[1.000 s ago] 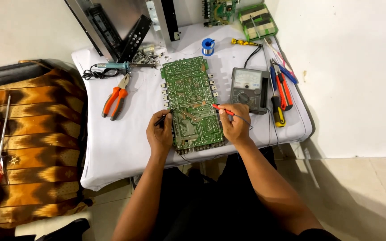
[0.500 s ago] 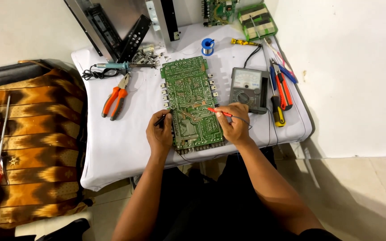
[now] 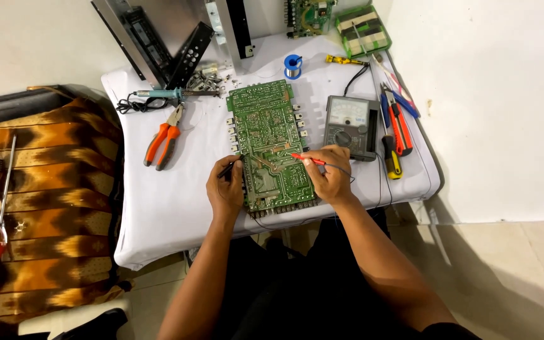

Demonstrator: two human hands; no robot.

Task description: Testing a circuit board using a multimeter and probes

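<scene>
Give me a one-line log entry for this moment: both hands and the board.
left hand: holds black probe at board edge | right hand: holds red probe, tip on green circuit board | grey analogue multimeter: right of board

Pretty bright, even indoor light, mostly from above. The white table (image 3: pixel 177 208) almost blows out but there's no hard glare. Soft shadow falls on the floor (image 3: pixel 505 277) toward 4 o'clock. Everything's sharp, with slight wide-angle bending at the edges.
</scene>
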